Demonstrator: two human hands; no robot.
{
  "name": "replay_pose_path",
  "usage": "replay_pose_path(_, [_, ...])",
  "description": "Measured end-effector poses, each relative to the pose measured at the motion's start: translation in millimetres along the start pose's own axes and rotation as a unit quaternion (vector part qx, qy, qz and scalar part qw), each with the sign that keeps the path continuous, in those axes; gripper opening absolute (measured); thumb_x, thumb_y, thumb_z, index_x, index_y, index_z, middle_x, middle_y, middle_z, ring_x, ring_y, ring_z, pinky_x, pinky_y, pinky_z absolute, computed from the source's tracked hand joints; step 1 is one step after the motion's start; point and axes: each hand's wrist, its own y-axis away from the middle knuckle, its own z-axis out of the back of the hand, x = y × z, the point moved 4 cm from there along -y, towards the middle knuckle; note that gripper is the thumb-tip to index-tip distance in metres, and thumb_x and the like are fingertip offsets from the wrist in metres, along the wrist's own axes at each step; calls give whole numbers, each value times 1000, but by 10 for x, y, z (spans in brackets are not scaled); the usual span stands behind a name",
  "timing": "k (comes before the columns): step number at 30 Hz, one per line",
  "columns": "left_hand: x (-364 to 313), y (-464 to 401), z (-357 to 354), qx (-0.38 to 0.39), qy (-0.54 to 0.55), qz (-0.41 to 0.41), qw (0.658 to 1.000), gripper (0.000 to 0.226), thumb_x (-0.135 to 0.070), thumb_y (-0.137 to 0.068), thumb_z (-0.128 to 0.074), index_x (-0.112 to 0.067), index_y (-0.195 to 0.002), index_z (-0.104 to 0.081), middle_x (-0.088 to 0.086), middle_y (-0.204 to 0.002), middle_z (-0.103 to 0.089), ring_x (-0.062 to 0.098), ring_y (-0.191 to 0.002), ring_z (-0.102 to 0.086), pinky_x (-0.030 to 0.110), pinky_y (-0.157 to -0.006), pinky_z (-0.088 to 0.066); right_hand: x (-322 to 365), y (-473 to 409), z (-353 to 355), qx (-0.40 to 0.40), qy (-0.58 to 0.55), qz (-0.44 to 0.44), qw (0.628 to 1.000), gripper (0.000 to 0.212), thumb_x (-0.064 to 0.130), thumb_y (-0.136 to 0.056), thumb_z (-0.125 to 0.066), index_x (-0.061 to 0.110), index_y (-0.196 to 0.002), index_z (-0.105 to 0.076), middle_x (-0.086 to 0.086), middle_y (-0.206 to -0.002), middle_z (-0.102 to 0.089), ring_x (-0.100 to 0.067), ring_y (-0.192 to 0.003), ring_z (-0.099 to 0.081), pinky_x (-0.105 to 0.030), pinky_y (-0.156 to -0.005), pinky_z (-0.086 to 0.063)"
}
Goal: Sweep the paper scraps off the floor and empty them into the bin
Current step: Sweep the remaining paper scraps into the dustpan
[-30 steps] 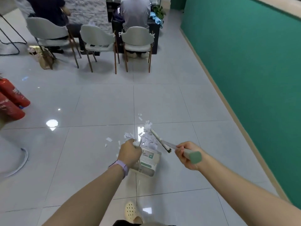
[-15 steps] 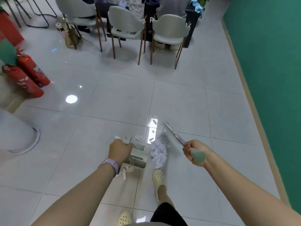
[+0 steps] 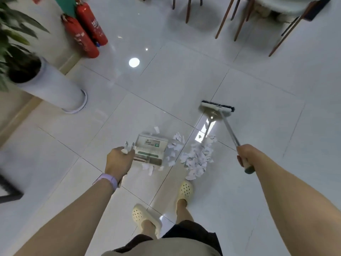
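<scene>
Item: paper scraps point(image 3: 197, 157), heaped on floor point(image 3: 184, 80) btwn dustpan point(image 3: 150, 149) (L) and broom head point(image 3: 217, 106) (beyond, R). L hand point(image 3: 119, 160) fingers clamped on dustpan handle; R hand point(image 3: 246, 154) fingers wrapped round broom handle. Pile lay nearer dustpan; broom's long axis ran hand-to-head, away from person.

Glossy white tile floor point(image 3: 184, 80); red extinguishers point(image 3: 86, 32); potted plant point(image 3: 22, 58); chair legs point(image 3: 227, 17).
</scene>
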Motion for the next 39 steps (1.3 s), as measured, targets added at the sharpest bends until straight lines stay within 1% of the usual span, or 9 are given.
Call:
replay_pose_path(3, [94, -6, -131, -12, -22, 6, 1000, 38, -33, -92, -63, -12, -62, -51, 3, -53, -51, 27, -51, -46, 38, -52, -51, -12, -303, -115, 18, 47, -30, 998, 23, 24, -101, -41, 7, -111, -52, -5, -71, -49, -11, -51, -42, -14, -36, -36])
replay_pose_path(9, [198, 71, -405, -9, -36, 0, 999, 37, -33, -97, -59, -4, -74, -59, 10, -61, -56, 26, -55, -44, 29, -51, -37, -394, -558, -435, 51, 176, -26, 983, 33, 30, -99, -31, 4, -98, -50, -12, -64, -55, -24, -61, -51, -36, -67, -46])
replay_pose_path(14, [148, 80, -582, 4, -66, -22, 998, 40, -37, -98, -58, -4, -75, -59, 15, -62, -60, 27, -55, -46, 28, -51, -37, -834, -338, -403, 105, 238, -36, 965, 26, 22, -99, -30, 8, -82, -45, -10, -69, -50, -22, -59, -47, -32, -58, -46])
replay_pose_path(18, [195, 96, -623, 19, -79, -55, 995, 29, -35, -97, -61, -11, -80, -65, 10, -63, -63, 29, -60, -56, 31, -54, -45, -1058, -55, -403, 130, 157, -89, 975, 26, 23, -92, -31, 7, -104, -47, -4, -55, -48, -16, -41, -40, -23, -44, -40])
replay_pose_path(22, [244, 169, -687, 46, -76, -90, 992, 24, -29, -96, -62, -12, -80, -65, 11, -62, -61, 29, -56, -51, 30, -52, -43, -1163, 188, -326, 221, 60, -110, 967, 12, 16, -92, -34, 10, -91, -44, -3, -53, -43, -14, -38, -35, -20, -38, -32])
replay_pose_path(24, [264, 218, -691, 55, -71, -108, 990, 28, -33, -96, -61, -12, -77, -63, 8, -58, -58, 28, -54, -49, 30, -52, -42, -1209, 248, -167, 258, -52, -119, 957, 26, 28, -102, -43, 10, -82, -43, 0, -55, -40, -9, -36, -35, -18, -32, -32])
replay_pose_path(27, [414, 339, -612, 55, -72, -133, 987, 33, -38, -96, -61, -10, -79, -64, 8, -57, -57, 26, -53, -50, 29, -51, -41, -1277, 459, 57, 292, -176, -103, 935, 37, 42, -100, -53, 9, -84, -46, 3, -58, -38, -4, -34, -37, -16, -30, -35])
replay_pose_path(31, [752, 562, -359, 36, -38, -141, 989, 35, -40, -96, -62, -9, -82, -66, 9, -55, -56, 29, -54, -50, 30, -53, -42, -1594, 756, 34, 266, -207, -82, 938, 37, 40, -95, -62, 9, -81, -46, 3, -60, -40, -3, -33, -38, -15, -29, -34])
replay_pose_path(39, [1708, 986, 324, -9, 14, -97, 995, 33, -38, -96, -63, -11, -77, -67, 6, -54, -52, 28, -54, -47, 31, -53, -41, -2220, 894, -224, 163, -262, -42, 950, 17, 26, -100, -54, 13, -95, -44, 3, -63, -36, -6, -32, -38, -14, -29, -32])
